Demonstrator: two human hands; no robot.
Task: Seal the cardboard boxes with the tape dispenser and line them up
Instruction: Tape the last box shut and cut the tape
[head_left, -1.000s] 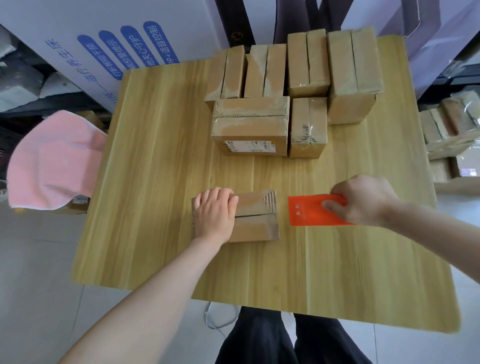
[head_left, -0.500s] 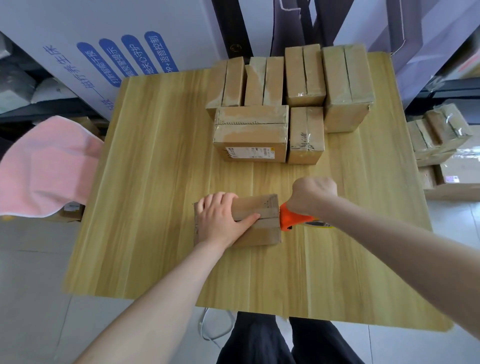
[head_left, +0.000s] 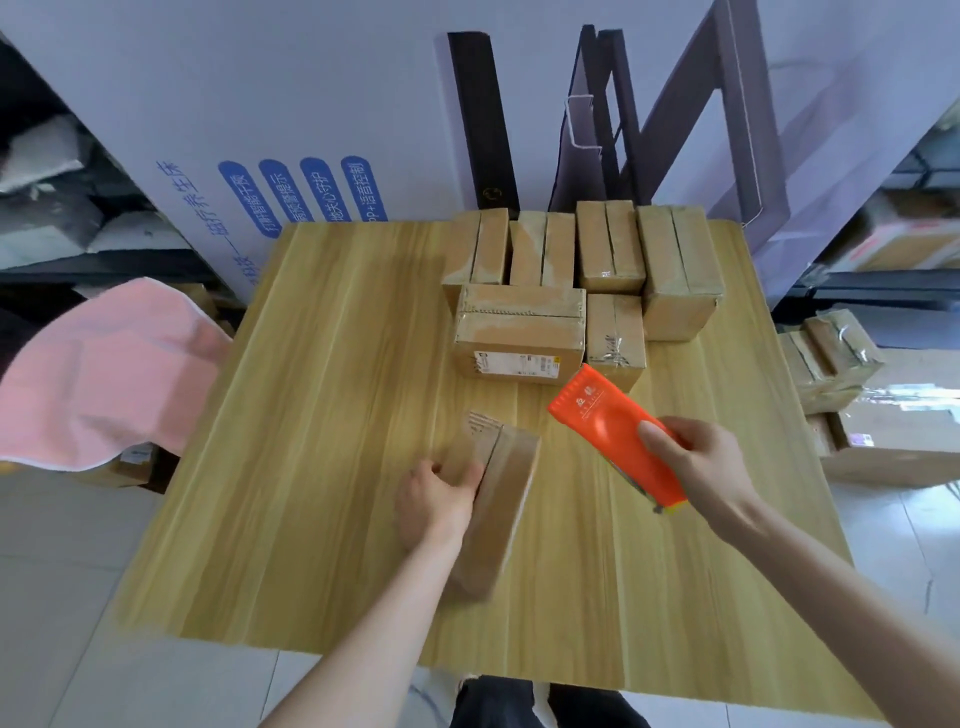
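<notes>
1. near the front middle of the wooden table (head_left: 322, 467): a small cardboard box (head_left: 501, 512), blurred, its long axis running from near-left to far-right and slightly away from the viewer, top seam along that axis.
2. left hand (head_left: 436, 501): laid on the box's left side, fingers curled together against the cardboard.
3. right hand (head_left: 698, 465): raised right of the box, thumb and fingers clamped on the orange tape dispenser (head_left: 618, 434).
4. dispenser: long axis diagonal, one broad end pointing far-left toward the stacked boxes, the other end near-right by the wrist; clear of the small box.
5. at the table's far edge: a group of taped boxes (head_left: 576, 291) standing close together, one with a white label (head_left: 517, 362) facing the viewer.
6. left of the table: a pink cloth (head_left: 98, 374).
</notes>
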